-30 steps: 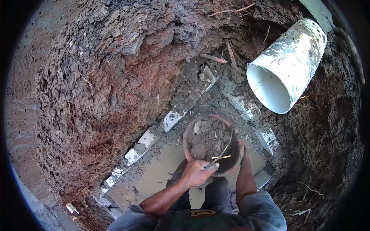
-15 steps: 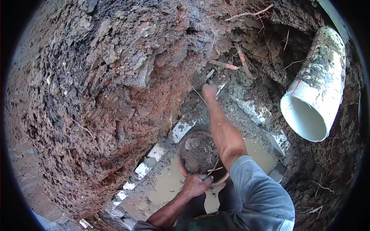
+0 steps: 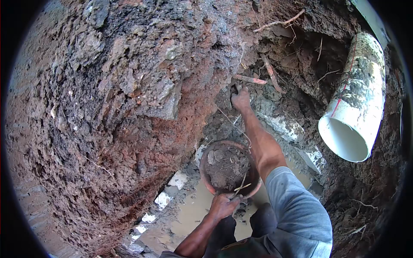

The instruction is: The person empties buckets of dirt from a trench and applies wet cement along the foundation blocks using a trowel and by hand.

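Note:
A round reddish basin (image 3: 207, 182) holds dark soil (image 3: 226, 165) above the muddy water. My left hand (image 3: 224, 205) is closed on its near rim, beside thin yellowish sticks (image 3: 242, 187) lying over the edge. My right arm stretches past the basin into the far corner of the pit. There my right hand (image 3: 241, 99) is curled against wet mud, just below a reddish root piece (image 3: 249, 79). Its fingertips are partly hidden, and what they grip cannot be made out.
A large white pipe (image 3: 350, 129) sticks out of the earth at right. The rough soil wall (image 3: 129, 107) rises on the left. White-topped blocks (image 3: 162, 200) line the muddy water (image 3: 189, 210). Roots (image 3: 282, 22) hang from the upper bank.
My right hand has shifted slightly right within the far corner, and a pale piece by its fingers no longer shows. The basin and my left hand sit slightly further right in view.

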A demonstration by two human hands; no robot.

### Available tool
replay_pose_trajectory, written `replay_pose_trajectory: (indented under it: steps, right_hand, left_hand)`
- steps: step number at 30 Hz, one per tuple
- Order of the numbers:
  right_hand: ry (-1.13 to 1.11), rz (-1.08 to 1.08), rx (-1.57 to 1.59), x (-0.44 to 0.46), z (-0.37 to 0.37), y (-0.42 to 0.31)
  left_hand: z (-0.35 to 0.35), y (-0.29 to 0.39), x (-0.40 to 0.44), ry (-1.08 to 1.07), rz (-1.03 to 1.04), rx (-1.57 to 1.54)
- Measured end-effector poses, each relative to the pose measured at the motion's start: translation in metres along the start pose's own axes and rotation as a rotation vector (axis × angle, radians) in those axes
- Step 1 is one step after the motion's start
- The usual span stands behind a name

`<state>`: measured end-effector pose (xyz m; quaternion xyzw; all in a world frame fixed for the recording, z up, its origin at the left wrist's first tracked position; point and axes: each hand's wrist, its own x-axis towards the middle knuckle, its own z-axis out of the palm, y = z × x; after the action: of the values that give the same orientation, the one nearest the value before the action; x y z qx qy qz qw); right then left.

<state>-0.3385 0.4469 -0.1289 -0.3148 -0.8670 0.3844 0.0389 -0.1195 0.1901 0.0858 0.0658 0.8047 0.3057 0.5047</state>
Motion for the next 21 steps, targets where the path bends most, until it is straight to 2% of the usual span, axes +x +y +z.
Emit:
replay_pose_trajectory:
  steps: [2, 5, 6, 9, 10, 11, 12, 13, 17, 18, 21]
  right_hand:
    - [-0.05, -0.056, 0.252, 0.001, -0.004, 0.017]
    - [0.022, 0.166, 0.37, -0.003, -0.019, 0.013]
    - [-0.019, 0.312, 0.346, -0.001, -0.008, 0.016]
    - [-0.188, 0.132, 0.39, -0.008, 0.031, 0.027]
    - [-0.172, 0.003, 0.453, 0.001, 0.056, 0.056]
    - [-0.178, 0.086, 0.36, -0.007, 0.04, 0.053]
    - [-0.182, 0.169, 0.27, -0.017, 0.011, 0.038]
    - [-0.187, 0.25, 0.184, -0.028, -0.008, 0.025]
    - [0.015, 0.143, 0.119, -0.044, 0.001, 0.028]
    - [0.036, -0.092, 0.087, -0.045, 0.022, 0.036]
    - [-0.29, 0.026, -0.005, -0.057, 0.014, 0.003]
  left_hand:
    - [0.006, -0.012, 0.008, 0.0, 0.034, -0.063]
    - [0.015, -0.023, 0.017, -0.027, 0.051, -0.031]
    - [0.017, -0.02, 0.014, -0.038, 0.038, 0.007]
    - [0.017, -0.004, 0.014, -0.077, -0.008, 0.065]
    - [0.017, -0.003, 0.015, -0.097, -0.031, 0.039]
    - [0.02, -0.005, 0.016, -0.113, -0.051, 0.014]
    - [0.029, -0.017, 0.019, -0.051, 0.054, 0.003]
    - [0.03, -0.015, 0.017, -0.057, 0.045, 0.034]
    - [0.046, -0.011, 0.023, 0.008, 0.082, 0.113]
    - [0.051, -0.014, 0.024, 0.04, 0.108, 0.132]
    - [0.048, -0.013, 0.024, -0.083, 0.018, 0.031]
